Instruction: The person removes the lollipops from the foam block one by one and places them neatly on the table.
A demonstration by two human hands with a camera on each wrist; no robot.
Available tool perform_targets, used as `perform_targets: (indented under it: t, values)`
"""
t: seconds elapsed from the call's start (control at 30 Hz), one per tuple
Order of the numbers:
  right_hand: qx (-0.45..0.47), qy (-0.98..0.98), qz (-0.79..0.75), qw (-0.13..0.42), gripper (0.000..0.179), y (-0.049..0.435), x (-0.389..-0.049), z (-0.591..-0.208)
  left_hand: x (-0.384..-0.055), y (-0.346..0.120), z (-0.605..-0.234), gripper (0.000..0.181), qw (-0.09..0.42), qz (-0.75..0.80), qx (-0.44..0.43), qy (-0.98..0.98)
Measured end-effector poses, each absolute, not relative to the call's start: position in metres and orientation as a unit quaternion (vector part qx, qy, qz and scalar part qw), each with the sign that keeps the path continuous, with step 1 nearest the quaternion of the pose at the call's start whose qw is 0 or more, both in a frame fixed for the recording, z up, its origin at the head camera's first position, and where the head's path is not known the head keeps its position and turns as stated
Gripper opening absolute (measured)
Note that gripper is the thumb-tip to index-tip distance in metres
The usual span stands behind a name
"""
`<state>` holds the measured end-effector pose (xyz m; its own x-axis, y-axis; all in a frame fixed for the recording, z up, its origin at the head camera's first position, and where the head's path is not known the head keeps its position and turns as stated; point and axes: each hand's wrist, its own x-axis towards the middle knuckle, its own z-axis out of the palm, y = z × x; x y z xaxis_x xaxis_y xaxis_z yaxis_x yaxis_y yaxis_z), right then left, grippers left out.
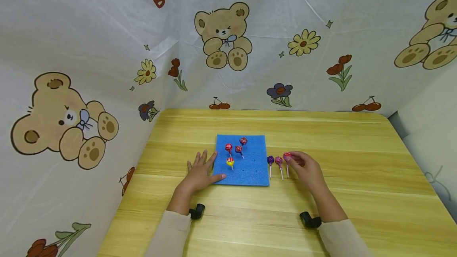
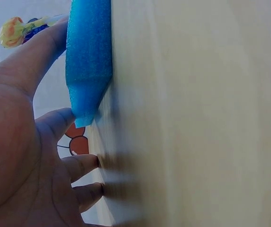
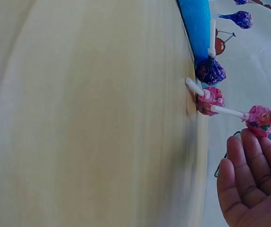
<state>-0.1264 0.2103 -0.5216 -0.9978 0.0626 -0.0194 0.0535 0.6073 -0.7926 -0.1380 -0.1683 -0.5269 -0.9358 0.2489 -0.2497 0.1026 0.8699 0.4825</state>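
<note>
A blue foam block [image 1: 250, 173] lies on the table with several lollipops standing in it, among them a yellow one [image 1: 230, 162] and a red one [image 1: 228, 146]. My left hand [image 1: 200, 175] spreads its straight fingers at the block's left edge, thumb and index finger touching the foam. Right of the block, my right hand [image 1: 307, 169] pinches a pink lollipop [image 3: 258, 121] by its wrapped head between thumb and fingers. In the right wrist view its white stick is lifted off the table. Beside it lie another pink lollipop [image 1: 279, 160] and a purple lollipop [image 1: 270, 159].
The wooden table [image 1: 357, 162] reaches to a white cloth [image 1: 264, 74] printed with bears and flowers, hanging behind and at the left. A black wrist camera [image 1: 310, 220] sits at the right wrist, another black camera [image 1: 197, 211] at the left.
</note>
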Motion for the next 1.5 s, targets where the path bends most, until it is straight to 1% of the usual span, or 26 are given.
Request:
perform_targets:
  t: [0.2,0.47,0.9,1.17,1.5]
  values:
    - [-0.042,-0.902,0.43,-0.018,0.046,0.213,-0.13,-0.521,-0.137,-0.168,-0.525,0.094,0.153,0.244,0.091,0.953]
    - [-0.052,-0.905,0.42,-0.052,0.042,0.215,-0.135,-0.522,-0.137,-0.167,-0.524,0.094,0.154,0.245,0.09,0.953]
    - [-0.069,-0.905,0.411,-0.089,0.044,0.214,-0.14,-0.523,-0.138,-0.167,-0.524,0.094,0.155,0.237,0.09,0.955]
    - [-0.065,-0.906,0.405,-0.101,0.044,0.214,-0.142,-0.527,-0.138,-0.168,-0.526,0.094,0.155,0.237,0.09,0.955]
    - [-0.062,-0.911,0.396,-0.101,0.041,0.215,-0.143,-0.528,-0.138,-0.167,-0.526,0.095,0.157,0.239,0.086,0.955]
